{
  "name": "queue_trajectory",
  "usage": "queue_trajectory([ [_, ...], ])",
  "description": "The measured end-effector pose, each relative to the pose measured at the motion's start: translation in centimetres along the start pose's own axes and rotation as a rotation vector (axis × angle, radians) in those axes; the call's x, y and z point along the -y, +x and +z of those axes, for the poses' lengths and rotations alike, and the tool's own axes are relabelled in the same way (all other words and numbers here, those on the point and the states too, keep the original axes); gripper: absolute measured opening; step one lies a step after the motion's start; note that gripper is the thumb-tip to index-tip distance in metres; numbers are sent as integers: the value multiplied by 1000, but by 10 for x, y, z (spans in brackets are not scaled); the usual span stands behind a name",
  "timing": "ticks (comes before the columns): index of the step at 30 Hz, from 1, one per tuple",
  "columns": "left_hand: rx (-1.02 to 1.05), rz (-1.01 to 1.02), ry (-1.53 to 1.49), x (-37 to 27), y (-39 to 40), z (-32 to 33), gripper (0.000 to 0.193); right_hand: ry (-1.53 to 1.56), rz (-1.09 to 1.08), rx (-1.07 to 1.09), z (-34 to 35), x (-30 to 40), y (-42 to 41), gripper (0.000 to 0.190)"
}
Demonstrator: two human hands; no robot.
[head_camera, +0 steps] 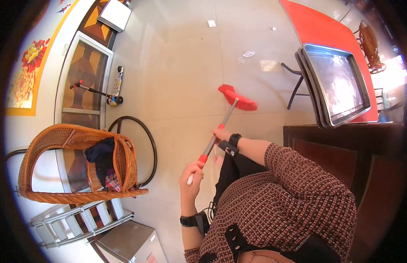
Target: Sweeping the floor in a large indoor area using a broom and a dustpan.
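Note:
I hold a long-handled mop with a grey and red pole [210, 147] and a fluffy red head [239, 98]. My left hand [192, 173] is closed around the pole's top end, near its white tip. Farther down the pole, my right hand [222, 134] grips it just above a red collar. The mop head lies on the pale tiled floor [177, 75] ahead of me, slightly blurred. White scraps, seemingly paper, are on the floor beyond it: one crumpled piece [248, 54], another piece [211, 23] and a small bit [274, 29].
At right, a red folding table [325, 24] carries stacked metal trays [338, 83] beside a dark wooden cabinet [325, 157]. Along the left are a kick scooter [116, 88], a wicker chair [72, 195] holding clothes, a black ring-shaped stand [154, 148], a stepladder [88, 220] and a box [128, 238].

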State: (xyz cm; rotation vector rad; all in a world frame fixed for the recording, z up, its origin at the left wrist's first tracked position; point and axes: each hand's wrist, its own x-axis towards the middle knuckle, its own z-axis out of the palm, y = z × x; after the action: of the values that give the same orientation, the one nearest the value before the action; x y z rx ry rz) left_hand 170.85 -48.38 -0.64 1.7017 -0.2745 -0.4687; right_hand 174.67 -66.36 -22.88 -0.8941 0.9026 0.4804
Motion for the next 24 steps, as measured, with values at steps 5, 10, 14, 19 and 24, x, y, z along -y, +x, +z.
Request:
queue_trajectory([
  [5, 200, 101, 3, 17, 28, -7, 3, -279, -198, -85, -18, 29, 28, 27],
  [10, 202, 165, 46, 23, 6, -41, 1, -14, -46, -33, 22, 34, -12, 25],
  [14, 122, 126, 74, -8, -23, -93, 4, 289, 109, 161, 79, 15, -32, 14],
  [19, -125, 332, 181, -79, -66, -149, 8, 346, 351, 511, 166, -2, -101, 15],
  [24, -128, 489, 448, -124, -72, -156, 12, 367, 573, 671, 220, -19, -124, 16],
])
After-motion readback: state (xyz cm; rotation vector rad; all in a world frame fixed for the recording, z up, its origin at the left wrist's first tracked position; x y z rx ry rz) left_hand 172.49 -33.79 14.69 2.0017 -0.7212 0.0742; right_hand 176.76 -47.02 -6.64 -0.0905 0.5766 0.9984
